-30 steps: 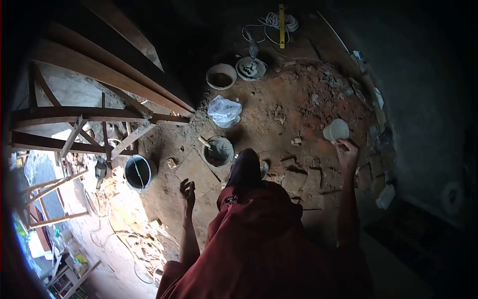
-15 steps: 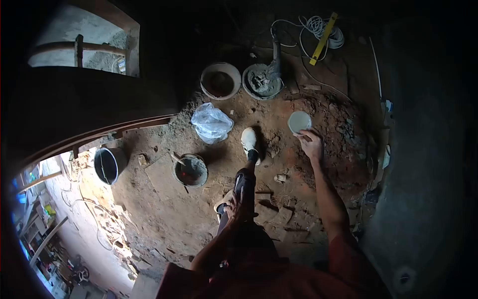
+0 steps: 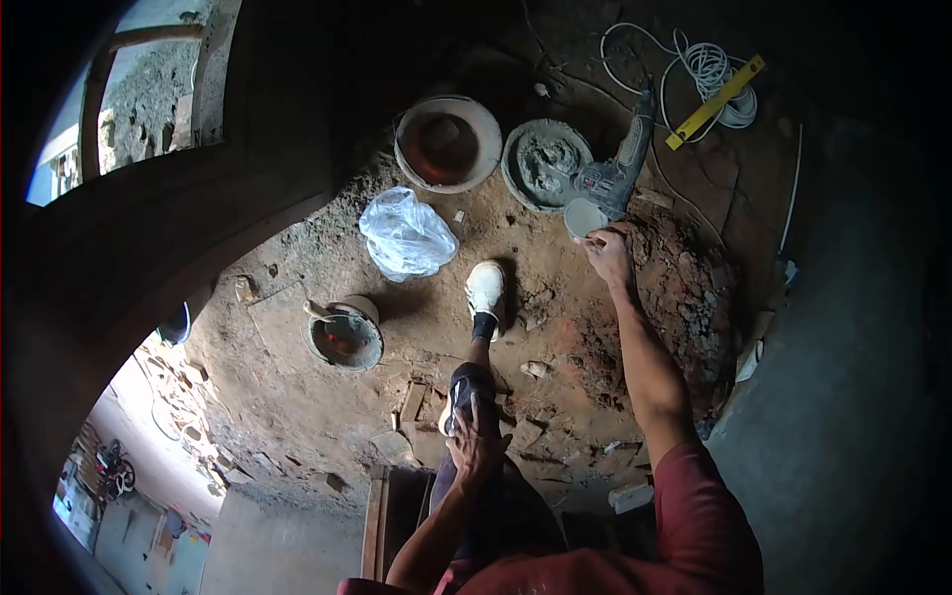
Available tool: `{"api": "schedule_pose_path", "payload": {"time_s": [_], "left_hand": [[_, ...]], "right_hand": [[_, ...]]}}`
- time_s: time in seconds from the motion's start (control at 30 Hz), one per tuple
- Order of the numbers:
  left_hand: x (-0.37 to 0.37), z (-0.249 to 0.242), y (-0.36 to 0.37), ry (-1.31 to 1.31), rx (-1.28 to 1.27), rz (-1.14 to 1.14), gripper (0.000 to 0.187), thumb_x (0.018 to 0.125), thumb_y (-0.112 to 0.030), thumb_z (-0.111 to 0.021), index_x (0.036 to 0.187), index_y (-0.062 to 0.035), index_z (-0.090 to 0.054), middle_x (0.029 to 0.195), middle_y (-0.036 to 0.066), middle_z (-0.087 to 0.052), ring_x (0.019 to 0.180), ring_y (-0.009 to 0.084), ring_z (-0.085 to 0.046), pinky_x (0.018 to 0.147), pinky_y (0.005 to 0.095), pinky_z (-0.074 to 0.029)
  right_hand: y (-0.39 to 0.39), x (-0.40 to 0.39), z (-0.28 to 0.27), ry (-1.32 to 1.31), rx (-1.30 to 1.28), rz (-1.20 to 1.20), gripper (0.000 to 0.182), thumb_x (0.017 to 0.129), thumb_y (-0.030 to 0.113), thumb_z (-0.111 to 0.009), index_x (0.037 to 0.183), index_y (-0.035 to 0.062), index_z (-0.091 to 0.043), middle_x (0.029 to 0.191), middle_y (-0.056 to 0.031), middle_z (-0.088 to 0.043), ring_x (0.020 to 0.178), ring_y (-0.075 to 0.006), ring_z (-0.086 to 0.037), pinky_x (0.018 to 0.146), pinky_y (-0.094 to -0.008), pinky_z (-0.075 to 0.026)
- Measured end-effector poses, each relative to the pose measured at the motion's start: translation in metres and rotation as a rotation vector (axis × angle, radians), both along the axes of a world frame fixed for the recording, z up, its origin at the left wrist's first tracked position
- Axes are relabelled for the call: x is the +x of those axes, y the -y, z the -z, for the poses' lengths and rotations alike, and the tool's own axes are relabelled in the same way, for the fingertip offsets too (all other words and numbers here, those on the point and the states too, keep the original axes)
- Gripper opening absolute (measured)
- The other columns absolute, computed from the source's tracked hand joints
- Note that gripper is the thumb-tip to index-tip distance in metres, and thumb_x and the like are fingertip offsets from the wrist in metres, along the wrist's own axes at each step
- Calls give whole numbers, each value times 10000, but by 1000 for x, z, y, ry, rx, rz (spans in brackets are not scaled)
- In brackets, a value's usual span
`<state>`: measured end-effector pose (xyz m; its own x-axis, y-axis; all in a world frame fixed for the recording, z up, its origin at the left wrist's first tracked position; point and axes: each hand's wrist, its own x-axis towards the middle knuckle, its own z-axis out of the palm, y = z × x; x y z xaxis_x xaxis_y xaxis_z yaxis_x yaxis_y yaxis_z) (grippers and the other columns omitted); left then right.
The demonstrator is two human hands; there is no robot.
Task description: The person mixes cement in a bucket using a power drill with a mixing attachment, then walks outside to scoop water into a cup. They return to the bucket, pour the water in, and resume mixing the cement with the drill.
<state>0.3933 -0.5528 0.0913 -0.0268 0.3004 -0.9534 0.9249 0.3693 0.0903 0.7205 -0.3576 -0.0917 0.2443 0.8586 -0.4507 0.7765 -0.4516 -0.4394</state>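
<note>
My right hand (image 3: 610,256) grips a small pale round cup (image 3: 585,219) by its near edge, fingers closed on it. The cup overlaps the near edge of a power drill (image 3: 607,181) in this view. That drill leans over a basin of grey mortar (image 3: 518,183). My left hand (image 3: 478,446) lies flat on my bent knee, fingers spread, holding nothing. Ahead of the knee is my white shoe (image 3: 485,288) on the dirt floor.
A wide tub (image 3: 488,139) stands left of the mortar. Nearer are a clear plastic bag (image 3: 407,236) and a bucket (image 3: 375,315) with a handled tool in it. A rubble heap (image 3: 645,337) lies right. Coiled white cable (image 3: 706,69) and a yellow level (image 3: 716,103) lie farther back.
My right hand has carried the cup forward, nearer the mortar basin and drill. My view has shifted, and my left hand stays on the knee.
</note>
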Motion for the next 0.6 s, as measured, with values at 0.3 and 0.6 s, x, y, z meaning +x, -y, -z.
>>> {"api": "schedule_pose_path", "payload": {"time_s": [0.3,0.6], "left_hand": [[15,10,11,-17,-16,-56,1140,699,-459,-795,1575,-229,-103,1538,301,-253,1237,530,-462,993,553,-415],[42,9,8,-46,-36,-225,1133,700,-543,-781,1573,-218,-136,1538,281,-275,1226,515,-479,993,536,-423]], "right_hand": [[-10,15,-3,-14,-57,70,423,776,373,-820,943,-2,-718,848,-146,-683,767,-259,-629,703,-382,-496],[-26,38,6,30,-35,-60,433,782,353,-822,931,-41,-720,814,-167,-683,741,-260,-634,693,-368,-497]]}}
